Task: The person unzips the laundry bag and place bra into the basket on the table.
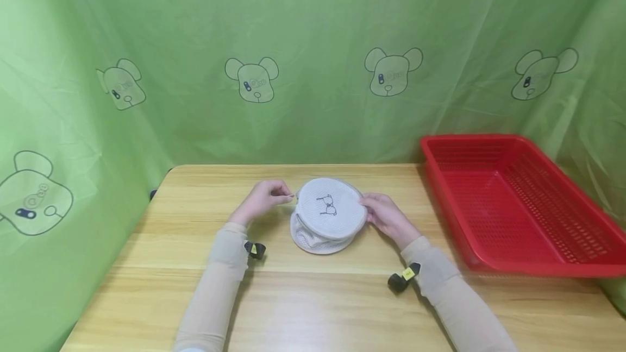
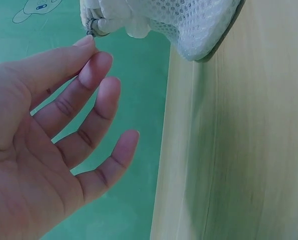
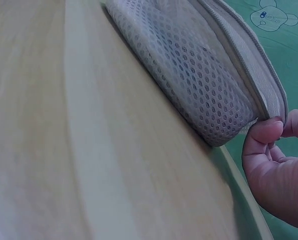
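Note:
A round white mesh laundry bag (image 1: 318, 224) stands on the wooden table, its lid printed with a small bra drawing. Its side wall sags in folds below the lid. My left hand (image 1: 264, 197) is at the lid's left edge. In the left wrist view, its thumb and index finger pinch at the small zipper pull (image 2: 90, 29), while the other fingers spread loosely. On the opposite side, my right hand (image 1: 386, 216) pinches the lid's rim between thumb and finger. The zipper (image 3: 239, 55) curves along the rim to that grip in the right wrist view.
A large red plastic basket (image 1: 476, 251) with slotted walls stands at the table's right side. Green curtains (image 1: 323, 118) printed with bear heads hang behind the table (image 1: 303, 303) and along both sides. Each forearm wears a small black camera.

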The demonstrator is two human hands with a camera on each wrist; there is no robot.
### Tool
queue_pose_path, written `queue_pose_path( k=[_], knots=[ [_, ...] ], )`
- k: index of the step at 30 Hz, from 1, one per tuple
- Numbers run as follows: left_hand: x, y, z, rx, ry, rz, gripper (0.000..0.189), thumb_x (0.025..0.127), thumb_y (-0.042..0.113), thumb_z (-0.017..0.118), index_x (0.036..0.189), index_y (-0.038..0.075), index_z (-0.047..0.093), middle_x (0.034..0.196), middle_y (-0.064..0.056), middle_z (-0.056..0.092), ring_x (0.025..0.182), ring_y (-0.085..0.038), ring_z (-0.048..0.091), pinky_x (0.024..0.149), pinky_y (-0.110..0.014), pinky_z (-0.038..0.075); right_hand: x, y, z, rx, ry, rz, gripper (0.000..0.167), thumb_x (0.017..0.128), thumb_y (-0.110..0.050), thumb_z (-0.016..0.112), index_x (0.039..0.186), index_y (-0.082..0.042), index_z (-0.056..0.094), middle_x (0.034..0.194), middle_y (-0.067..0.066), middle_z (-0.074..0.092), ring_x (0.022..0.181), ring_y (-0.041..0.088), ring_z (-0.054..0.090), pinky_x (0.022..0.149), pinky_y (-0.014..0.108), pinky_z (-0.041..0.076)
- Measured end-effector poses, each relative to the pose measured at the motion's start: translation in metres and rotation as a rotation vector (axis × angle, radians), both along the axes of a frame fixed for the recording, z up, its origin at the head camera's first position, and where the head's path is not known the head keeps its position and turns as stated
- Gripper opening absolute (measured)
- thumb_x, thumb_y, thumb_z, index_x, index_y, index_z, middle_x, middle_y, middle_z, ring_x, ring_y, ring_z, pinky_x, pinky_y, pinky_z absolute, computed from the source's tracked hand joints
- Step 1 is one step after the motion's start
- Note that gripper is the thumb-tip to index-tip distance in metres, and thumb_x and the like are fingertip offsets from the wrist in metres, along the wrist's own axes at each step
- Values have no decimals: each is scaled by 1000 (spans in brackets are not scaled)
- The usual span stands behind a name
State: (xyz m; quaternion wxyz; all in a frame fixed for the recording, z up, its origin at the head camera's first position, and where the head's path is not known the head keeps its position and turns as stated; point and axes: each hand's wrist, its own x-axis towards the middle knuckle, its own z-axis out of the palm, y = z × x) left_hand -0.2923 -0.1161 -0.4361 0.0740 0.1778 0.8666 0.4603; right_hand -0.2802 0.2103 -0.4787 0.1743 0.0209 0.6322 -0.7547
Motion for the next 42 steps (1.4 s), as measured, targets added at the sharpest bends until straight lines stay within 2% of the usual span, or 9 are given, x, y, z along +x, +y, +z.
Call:
queue_pose_path(
  k=[8, 15, 21, 25, 31, 38, 42],
  knots=[
    [-2, -2, -2, -19, 22, -39, 4, 86, 13, 72, 88, 12, 69, 89, -3, 70, 88, -16, 63, 93, -38, 51, 1, -1, 0, -14, 4, -15, 21, 97, 0, 48, 115, 10, 46, 79, -4, 61, 67, 2, 60, 60, 14, 53],
    [-1, -3, -1, -20, 12, -81, 5, 86, 13, 72, 88, 11, 69, 90, -3, 71, 88, -16, 63, 93, -39, 50, 1, -1, -1, -13, 5, -36, 16, 97, 0, 48, 110, 7, 48, 78, -5, 60, 67, 2, 59, 60, 14, 52],
    [-1, -2, -2, -34, 28, -87, 6, 86, 14, 71, 89, 10, 69, 89, -3, 70, 87, -15, 62, 93, -39, 50, 1, 0, -3, -14, -5, -42, 12, 96, 1, 48, 107, 4, 51, 82, -4, 60, 71, 4, 60, 65, 16, 55],
    [-1, 0, -2, -41, 27, -68, 7, 89, 15, 69, 93, 10, 69, 91, -4, 70, 88, -15, 63, 95, -40, 50, 1, 1, -4, -23, -15, -25, 8, 96, 0, 49, 103, -1, 53, 84, -3, 61, 73, 5, 61, 68, 17, 56],
    [0, 2, -3, -30, -23, -22, 11, 91, 17, 67, 99, 10, 68, 94, -5, 69, 93, -18, 63, 96, -41, 50, 1, 4, -4, -41, -17, 12, 7, 96, -2, 50, 101, -5, 55, 82, -4, 63, 73, 5, 62, 68, 18, 56],
    [0, 3, -8, -59, -10, -74, 13, 93, 17, 64, 102, 10, 68, 97, -6, 70, 91, -18, 63, 89, -36, 51, 0, 5, -3, -61, -32, 9, 7, 96, -4, 52, 96, -9, 57, 82, -4, 63, 73, 6, 62, 69, 19, 57],
    [0, 3, -10, -60, -6, -91, 13, 92, 17, 64, 103, 10, 67, 96, -6, 70, 91, -19, 63, 89, -37, 51, 1, 5, -3, -86, 11, 44, 5, 93, -10, 59, 97, -10, 60, 85, -5, 64, 76, 6, 63, 71, 19, 57]
  ],
)
